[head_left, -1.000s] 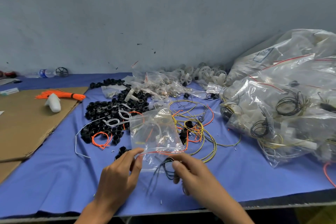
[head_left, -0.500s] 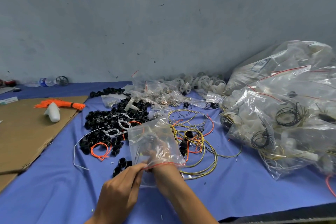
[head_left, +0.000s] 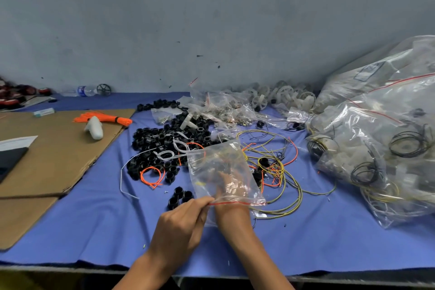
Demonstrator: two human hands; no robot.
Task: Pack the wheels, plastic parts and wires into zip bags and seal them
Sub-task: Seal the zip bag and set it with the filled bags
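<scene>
One zip bag (head_left: 221, 167), table (head_left: 94, 231) front edge: thin, limp, slippery; best held at red zip rim; left hand (head_left: 179, 226) fingers (head_left: 203, 203) pinch rim; right hand (head_left: 229, 192) inside, grip cannot tell.

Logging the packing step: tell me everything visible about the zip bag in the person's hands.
The zip bag is clear, crinkled thin plastic with a red seal strip along its open mouth, which faces the person. Its closed end tilts away over the loose wires. The left hand pinches the mouth's left corner; the right hand is inside up to the wrist, blurred through the plastic. Any contents cannot be made out.
</scene>
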